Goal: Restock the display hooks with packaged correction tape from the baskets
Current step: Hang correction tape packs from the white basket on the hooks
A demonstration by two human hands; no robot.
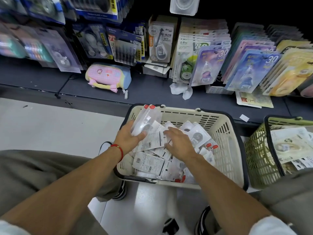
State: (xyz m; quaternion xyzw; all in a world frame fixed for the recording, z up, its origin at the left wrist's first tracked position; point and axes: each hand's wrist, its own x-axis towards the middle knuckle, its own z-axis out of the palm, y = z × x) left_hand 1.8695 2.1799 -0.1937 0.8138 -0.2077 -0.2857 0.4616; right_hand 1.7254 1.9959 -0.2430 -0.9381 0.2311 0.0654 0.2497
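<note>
Left hand [128, 139] grips a stack of packs [145, 119]; right hand [179, 143], fingers spread, sorts the cream basket [225, 133]. Best to align hang holes first.

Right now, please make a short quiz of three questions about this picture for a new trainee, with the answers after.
1. True or false: the left hand holds a stack of clear packs above the cream basket.
2. Multiple choice: where is the right hand? A) on a display hook B) on the loose packs inside the cream basket C) in the green basket
3. Fill in: the pink pouch lies on the dark ____, left of the hanging packs.

Key
1. True.
2. B; its fingers are spread over the packs and grip nothing.
3. Shelf.
</note>
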